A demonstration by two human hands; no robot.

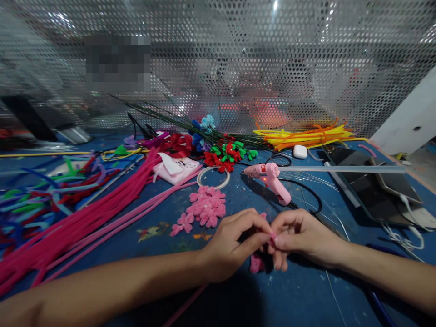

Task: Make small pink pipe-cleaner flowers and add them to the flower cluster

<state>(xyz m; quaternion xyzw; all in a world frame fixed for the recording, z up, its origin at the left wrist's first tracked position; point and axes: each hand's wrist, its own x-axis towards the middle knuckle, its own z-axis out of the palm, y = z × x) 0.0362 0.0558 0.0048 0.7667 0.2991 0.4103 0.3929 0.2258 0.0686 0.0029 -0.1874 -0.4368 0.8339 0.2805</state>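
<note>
My left hand point(235, 243) and my right hand point(299, 238) meet over the blue table point(306, 295), fingertips pinched together on a pink pipe cleaner piece point(256, 262) that hangs below them, partly hidden by the fingers. Just beyond the hands lies a cluster of finished pink pipe cleaner flowers point(204, 210). A pink glue gun point(270, 179) rests behind my right hand, with a clear glue stick pointing right.
A long bundle of pink pipe cleaners point(85, 218) runs along the left, with mixed coloured ones further left. Red and green flowers point(226, 156), a white ring point(214, 178), yellow pipe cleaners point(306, 136), a white earbud case point(299, 151) and a tablet with phone point(374, 190) lie behind.
</note>
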